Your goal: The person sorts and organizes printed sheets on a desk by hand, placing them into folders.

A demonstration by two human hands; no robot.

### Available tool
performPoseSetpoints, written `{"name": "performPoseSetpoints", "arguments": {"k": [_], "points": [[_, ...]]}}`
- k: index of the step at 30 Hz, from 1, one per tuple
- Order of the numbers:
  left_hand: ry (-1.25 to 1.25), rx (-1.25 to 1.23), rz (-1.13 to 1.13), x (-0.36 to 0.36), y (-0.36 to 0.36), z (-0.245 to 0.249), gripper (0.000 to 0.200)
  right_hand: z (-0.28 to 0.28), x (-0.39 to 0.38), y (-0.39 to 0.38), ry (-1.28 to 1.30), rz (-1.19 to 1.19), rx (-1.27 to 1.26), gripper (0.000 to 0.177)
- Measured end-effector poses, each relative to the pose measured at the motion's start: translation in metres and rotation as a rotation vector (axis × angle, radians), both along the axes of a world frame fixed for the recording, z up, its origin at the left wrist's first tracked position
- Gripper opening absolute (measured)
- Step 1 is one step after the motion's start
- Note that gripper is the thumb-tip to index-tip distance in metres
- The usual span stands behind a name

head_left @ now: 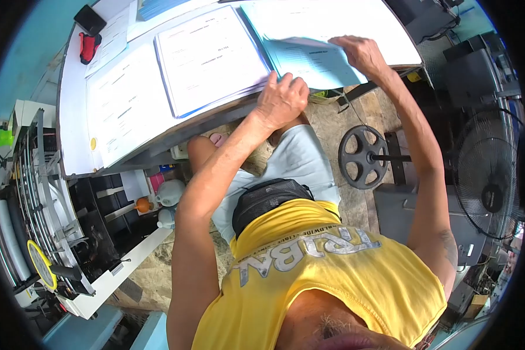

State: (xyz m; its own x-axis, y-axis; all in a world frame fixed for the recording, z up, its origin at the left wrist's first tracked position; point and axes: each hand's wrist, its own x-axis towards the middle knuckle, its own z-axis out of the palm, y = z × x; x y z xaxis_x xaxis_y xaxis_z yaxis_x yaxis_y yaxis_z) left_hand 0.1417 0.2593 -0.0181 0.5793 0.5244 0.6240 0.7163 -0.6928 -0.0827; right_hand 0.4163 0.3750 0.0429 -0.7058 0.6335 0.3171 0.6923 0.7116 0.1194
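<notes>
My right hand (364, 56) pinches the edge of a printed sheet of paper (318, 53), which is lifted and bent, its underside shaded blue-green. That sheet belongs to the pile of papers (332, 16) on the right of the white table (76, 125). My left hand (283, 100) is at the table's front edge, by the lower corner of the middle stack of papers (207, 64). Its fingers are curled in, and what they hold, if anything, is hidden. Left of that stack lie more printed sheets (128, 102).
A black phone-like object (90, 20) and a red-and-black item (90, 48) lie at the table's far left. A small yellow disc (93, 143) sits near its front left. On the floor side are a black weight plate (361, 156), a fan (490, 175) and a shelf unit (119, 271).
</notes>
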Motion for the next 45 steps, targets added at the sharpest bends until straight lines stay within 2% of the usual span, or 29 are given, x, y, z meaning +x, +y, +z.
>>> {"name": "performPoseSetpoints", "arguments": {"k": [1,4,5,8,9,10,12,14,16,18,20,23,26,29,32,33,36,38,41,45], "points": [[-0.026,-0.066,0.012,0.000,0.002,0.005,0.005,-0.011,0.007,-0.011,0.010,-0.028,-0.049,0.045],[-0.224,-0.181,0.044,0.002,0.010,0.010,0.006,-0.015,0.009,-0.045,0.033,-0.038,-0.252,0.045],[-0.290,-0.193,0.050,0.003,0.010,0.016,0.011,-0.007,0.006,-0.054,0.008,-0.011,-0.212,0.046],[-0.406,-0.055,0.039,-0.003,0.010,0.025,0.010,0.007,-0.001,-0.068,-0.048,-0.004,-0.170,0.052],[-0.414,-0.023,0.055,-0.008,0.005,0.029,0.016,0.009,-0.005,-0.068,-0.056,0.000,-0.171,0.054],[-0.413,-0.025,0.078,-0.018,-0.005,0.033,0.024,0.009,-0.007,-0.066,-0.063,-0.046,-0.207,0.044],[-0.377,-0.011,0.154,-0.049,-0.032,0.029,0.030,0.000,-0.005,-0.059,-0.047,-0.004,-0.141,0.039],[-0.274,-0.050,0.277,-0.098,-0.068,0.029,0.033,-0.003,-0.005,-0.053,0.038,-0.039,-0.187,0.042],[-0.195,-0.064,0.433,-0.157,-0.101,0.026,0.045,0.000,-0.005,-0.050,0.071,-0.117,-0.306,0.044],[-0.134,-0.147,0.633,-0.215,-0.128,0.028,0.054,0.000,-0.007,-0.051,0.107,-0.151,-0.309,0.041],[0.025,-0.185,0.862,-0.261,-0.149,0.028,0.055,-0.002,-0.008,-0.054,0.135,-0.198,-0.319,0.041],[0.307,-0.187,0.907,-0.309,-0.172,0.016,0.042,-0.007,-0.009,-0.055,0.205,-0.196,-0.291,0.036],[0.337,-0.167,0.793,-0.333,-0.180,0.008,0.034,-0.003,-0.014,-0.059,0.245,-0.230,-0.300,0.033],[0.093,-0.174,0.747,-0.334,-0.170,0.016,0.026,-0.003,-0.010,-0.053,0.242,-0.242,-0.298,0.030],[-0.274,-0.216,0.775,-0.331,-0.158,0.029,0.021,0.001,-0.009,-0.048,0.242,-0.300,-0.334,0.025],[-0.394,-0.168,0.720,-0.327,-0.147,0.038,0.028,0.001,-0.009,-0.045,0.262,-0.314,-0.346,0.024],[-0.479,-0.075,0.633,-0.294,-0.107,0.065,0.037,0.006,-0.014,-0.039,0.358,-0.384,-0.411,0.025],[-0.321,-0.163,0.513,-0.269,-0.082,0.077,0.046,0.006,-0.015,-0.034,0.436,-0.384,-0.381,0.026],[0.040,-0.229,0.467,-0.234,-0.042,0.071,0.044,0.002,-0.023,-0.029,0.629,-0.374,-0.447,0.030],[0.157,-0.194,0.340,-0.183,0.001,0.043,0.040,-0.004,-0.037,-0.029,0.785,-0.402,-0.515,0.034]]}}
